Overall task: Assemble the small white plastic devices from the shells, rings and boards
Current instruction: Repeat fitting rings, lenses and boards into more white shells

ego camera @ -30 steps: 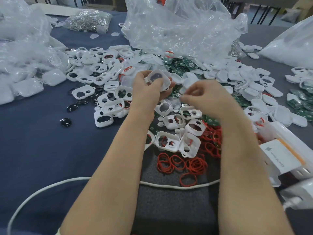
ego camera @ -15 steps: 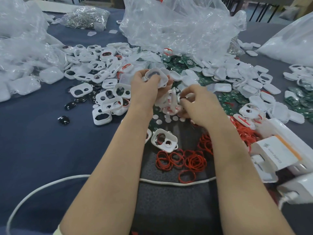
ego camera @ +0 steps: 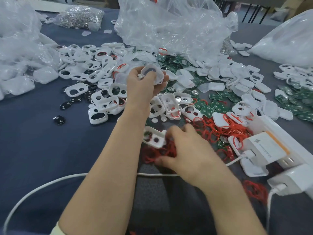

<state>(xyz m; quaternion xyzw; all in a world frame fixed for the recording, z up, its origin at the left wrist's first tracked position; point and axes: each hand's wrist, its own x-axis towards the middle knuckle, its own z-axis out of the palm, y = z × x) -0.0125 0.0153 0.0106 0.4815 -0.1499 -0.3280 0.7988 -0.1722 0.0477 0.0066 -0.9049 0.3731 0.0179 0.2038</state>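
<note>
Head view shows blue cloth (ego camera: 33, 141) strewn with shells (ego camera: 101, 99), rings (ego camera: 218, 131), boards (ego camera: 206, 110)

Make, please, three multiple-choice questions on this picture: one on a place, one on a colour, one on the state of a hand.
1. Where is the right hand? A. down on the red rings; B. raised high above the piles; C. out of view.
2. What colour are the circuit boards? A. blue; B. green; C. yellow.
3. What does the left hand do? A. lies flat and open; B. grips a white shell; C. makes an empty fist.
Answers: 1 A, its fingers lie among the rings, just beyond the white cable. 2 B, the boards between the shells are green. 3 B, its fingers curl round the shell, held up above the pile.
</note>
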